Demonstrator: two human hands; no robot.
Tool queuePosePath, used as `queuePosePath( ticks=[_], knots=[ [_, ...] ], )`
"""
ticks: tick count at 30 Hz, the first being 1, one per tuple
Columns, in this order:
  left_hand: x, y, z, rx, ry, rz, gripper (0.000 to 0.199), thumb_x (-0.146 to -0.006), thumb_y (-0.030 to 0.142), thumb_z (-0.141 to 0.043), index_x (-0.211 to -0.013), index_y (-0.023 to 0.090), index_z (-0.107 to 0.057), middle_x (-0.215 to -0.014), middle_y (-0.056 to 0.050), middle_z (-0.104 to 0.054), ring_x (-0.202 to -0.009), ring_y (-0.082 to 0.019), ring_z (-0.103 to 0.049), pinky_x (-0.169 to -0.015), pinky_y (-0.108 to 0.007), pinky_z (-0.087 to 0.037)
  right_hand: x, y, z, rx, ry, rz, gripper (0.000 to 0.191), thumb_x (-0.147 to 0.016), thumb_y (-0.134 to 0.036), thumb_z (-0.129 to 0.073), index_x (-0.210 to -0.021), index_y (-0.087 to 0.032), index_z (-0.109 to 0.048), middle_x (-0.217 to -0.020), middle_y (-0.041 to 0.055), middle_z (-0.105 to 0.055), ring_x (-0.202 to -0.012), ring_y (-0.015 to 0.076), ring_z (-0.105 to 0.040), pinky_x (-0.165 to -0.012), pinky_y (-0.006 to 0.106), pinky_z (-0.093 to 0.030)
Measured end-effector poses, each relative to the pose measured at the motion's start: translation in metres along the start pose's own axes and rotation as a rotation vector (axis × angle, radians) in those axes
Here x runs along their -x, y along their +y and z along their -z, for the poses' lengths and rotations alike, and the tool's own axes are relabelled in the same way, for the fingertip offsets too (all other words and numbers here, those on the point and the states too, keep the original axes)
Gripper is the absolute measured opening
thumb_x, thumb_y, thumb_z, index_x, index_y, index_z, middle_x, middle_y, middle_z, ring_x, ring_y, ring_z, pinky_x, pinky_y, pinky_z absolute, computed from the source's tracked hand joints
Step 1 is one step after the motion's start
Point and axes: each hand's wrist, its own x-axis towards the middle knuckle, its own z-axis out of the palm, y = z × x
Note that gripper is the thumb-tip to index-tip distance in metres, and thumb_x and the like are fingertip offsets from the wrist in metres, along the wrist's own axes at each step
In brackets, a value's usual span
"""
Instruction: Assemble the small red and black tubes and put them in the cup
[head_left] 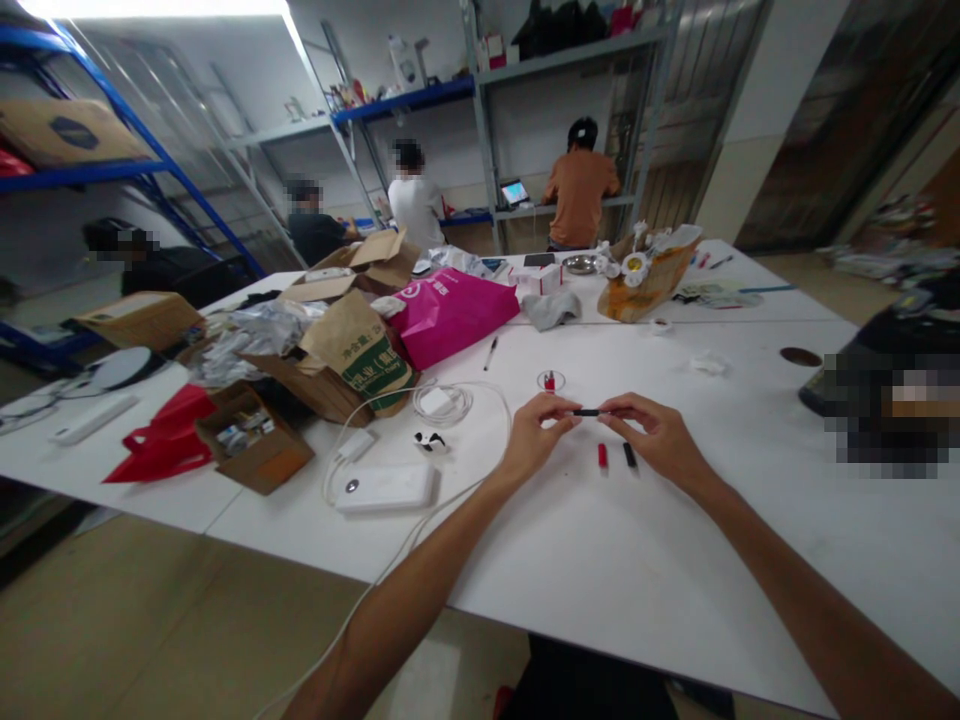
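Above the white table (600, 560), my left hand (534, 432) and my right hand (654, 432) pinch the two ends of a thin black stick-like piece (587, 412), held level between their fingertips. Just below it on the table lie a small red piece (601, 456) and a small black piece (629, 455), side by side. A little farther out stands a small clear round dish (551, 381) with something red in it.
To my left lie a white power bank (385, 488) with white cables, a white charger (436, 402), brown paper bags (352, 350), a pink bag (454, 312), a cardboard box (255, 440), a red bag (166, 432). A pen (490, 353) lies beyond. People sit and stand at shelves behind.
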Motion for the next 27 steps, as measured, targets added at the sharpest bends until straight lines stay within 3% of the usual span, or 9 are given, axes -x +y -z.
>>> queuePosePath(
  ticks=[6,11,17,20,24,27],
  knots=[
    [0.001,0.009,0.000,-0.012,0.021,-0.093,0.015,-0.091,0.031,-0.084,-0.103,0.021,-0.085,-0.103,-0.009,-0.074,-0.096,-0.020,-0.068,-0.091,-0.035,-0.056,0.003,-0.006,0.000,0.022,-0.047,-0.080,0.040,-0.096,-0.062,-0.069,-0.103,-0.023,-0.075,-0.097,0.0047,-0.079,-0.092,0.0200,-0.075,-0.090,0.035,-0.059],
    [0.002,0.011,-0.001,-0.042,-0.014,-0.162,0.015,-0.095,0.032,-0.082,-0.104,0.021,-0.085,-0.102,-0.008,-0.074,-0.096,-0.019,-0.067,-0.091,-0.036,-0.055,0.004,-0.015,0.001,0.120,-0.079,-0.084,0.053,-0.104,-0.067,-0.052,-0.089,-0.021,-0.073,-0.085,0.0047,-0.076,-0.079,0.0162,-0.071,-0.080,0.030,-0.056],
    [0.002,0.009,-0.001,-0.039,0.009,-0.123,0.017,-0.095,0.032,-0.082,-0.108,0.022,-0.084,-0.105,-0.008,-0.077,-0.096,-0.019,-0.068,-0.090,-0.035,-0.056,0.002,-0.006,0.002,0.076,-0.014,-0.047,0.046,-0.095,-0.062,-0.072,-0.120,-0.023,-0.071,-0.108,0.0064,-0.078,-0.091,0.0197,-0.075,-0.085,0.034,-0.059],
    [0.002,0.009,0.000,-0.048,0.018,-0.099,0.018,-0.094,0.034,-0.082,-0.107,0.022,-0.084,-0.105,-0.009,-0.077,-0.096,-0.020,-0.069,-0.091,-0.036,-0.057,0.001,-0.004,0.004,0.081,-0.033,-0.013,0.039,-0.095,-0.059,-0.073,-0.113,-0.024,-0.074,-0.103,0.0049,-0.078,-0.091,0.0197,-0.075,-0.089,0.035,-0.058],
    [0.001,0.009,0.000,-0.052,0.011,-0.110,0.018,-0.093,0.034,-0.083,-0.105,0.021,-0.084,-0.104,-0.009,-0.076,-0.095,-0.020,-0.070,-0.091,-0.036,-0.057,0.002,-0.009,0.006,0.126,-0.094,-0.018,0.038,-0.102,-0.058,-0.063,-0.096,-0.023,-0.075,-0.088,0.0030,-0.076,-0.081,0.0173,-0.072,-0.082,0.033,-0.055],
    [0.001,0.009,0.001,-0.040,0.008,-0.119,0.017,-0.093,0.032,-0.084,-0.106,0.022,-0.085,-0.103,-0.008,-0.076,-0.093,-0.019,-0.069,-0.090,-0.035,-0.057,0.002,-0.010,0.006,0.138,-0.068,-0.019,0.037,-0.099,-0.059,-0.067,-0.101,-0.023,-0.075,-0.093,0.0034,-0.077,-0.084,0.0176,-0.072,-0.080,0.032,-0.055]
  ],
)
